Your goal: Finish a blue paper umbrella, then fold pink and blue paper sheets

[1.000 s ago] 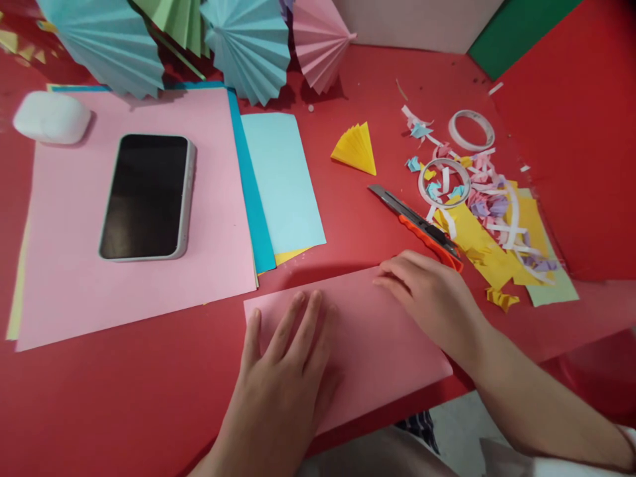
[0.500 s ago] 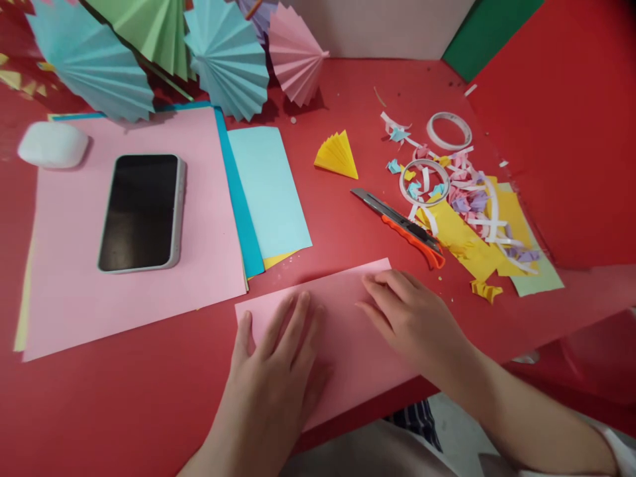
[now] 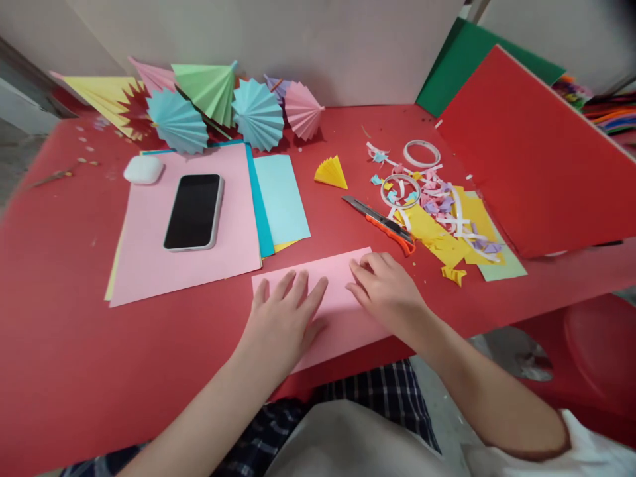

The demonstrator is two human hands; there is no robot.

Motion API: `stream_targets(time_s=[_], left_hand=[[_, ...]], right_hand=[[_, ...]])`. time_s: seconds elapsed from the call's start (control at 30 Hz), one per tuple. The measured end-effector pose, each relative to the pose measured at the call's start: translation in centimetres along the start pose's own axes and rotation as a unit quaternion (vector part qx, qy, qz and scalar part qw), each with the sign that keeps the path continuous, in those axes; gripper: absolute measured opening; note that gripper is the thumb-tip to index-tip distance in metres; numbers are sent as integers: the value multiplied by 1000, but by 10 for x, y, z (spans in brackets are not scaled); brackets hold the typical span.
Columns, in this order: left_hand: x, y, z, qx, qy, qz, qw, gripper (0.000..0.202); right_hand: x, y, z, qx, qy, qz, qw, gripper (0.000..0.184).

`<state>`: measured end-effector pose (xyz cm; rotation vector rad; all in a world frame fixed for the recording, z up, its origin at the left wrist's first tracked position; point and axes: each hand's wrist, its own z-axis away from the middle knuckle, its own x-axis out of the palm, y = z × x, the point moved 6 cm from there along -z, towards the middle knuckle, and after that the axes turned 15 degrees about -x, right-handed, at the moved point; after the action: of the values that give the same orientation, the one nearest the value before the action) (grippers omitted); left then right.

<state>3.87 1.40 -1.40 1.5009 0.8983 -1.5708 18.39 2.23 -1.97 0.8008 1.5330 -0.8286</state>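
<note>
A pink paper sheet [image 3: 332,277] lies at the near edge of the red table [image 3: 74,344]. My left hand [image 3: 283,318] rests flat on its left half, fingers spread. On the sheet's right half my right hand [image 3: 385,288] presses down with fingers together, fingertips near the far edge. An orange box cutter [image 3: 385,225] sits just beyond my right hand.
A phone [image 3: 193,212] lies on a larger pink sheet [image 3: 149,258] at left, with a white case [image 3: 143,169] behind. Folded paper fans [image 3: 218,106] line the back. Tape rolls [image 3: 421,154] and paper scraps [image 3: 447,218] are at right, beside a red board [image 3: 536,159].
The camera has pulled back and up, showing more of the table. My right hand slid left along the pink sheet toward my left hand, which stayed pressed flat.
</note>
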Motion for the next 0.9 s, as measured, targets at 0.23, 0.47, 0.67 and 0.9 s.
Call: stream_targets(time_s=[0.23,0.47,0.67,0.9], left_hand=[[-2,7,-23,95,53,5,994,26],[13,11,-36,212,132,43,967,15],[13,7,-33,208,150,31,966,32],[15,5,-30,195,119,87,970,30]], right_hand=[[6,-3,6,-5,27,-5,1000,37],[3,0,10,7,43,-35,998,36],[5,9,15,-53,32,-72,995,42],[8,16,25,-97,30,-113,988,39]])
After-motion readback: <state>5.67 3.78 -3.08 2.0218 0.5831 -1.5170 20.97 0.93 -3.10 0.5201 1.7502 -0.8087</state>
